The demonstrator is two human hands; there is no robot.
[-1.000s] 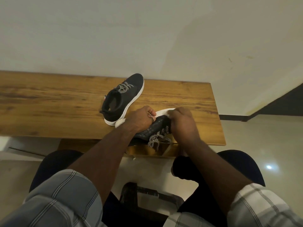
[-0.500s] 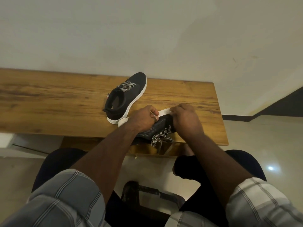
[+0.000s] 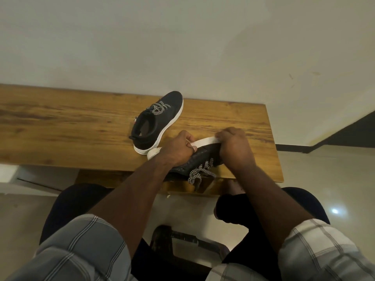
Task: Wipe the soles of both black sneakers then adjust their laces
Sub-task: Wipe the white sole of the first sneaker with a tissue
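Both forearms extend forward from short plaid sleeves and converge toward the centre of the view. The left hand is positioned knuckles-up, with the fingers curled down and the thumb tip visible on its right side, pressed against a sneaker. The right hand is positioned back-up just to the right, with its fingers curled over the toe end of the same sneaker. Both grips are closed on this sneaker. The two hands sit near each other without touching. Both wrists are roughly straight, in line with the forearms.
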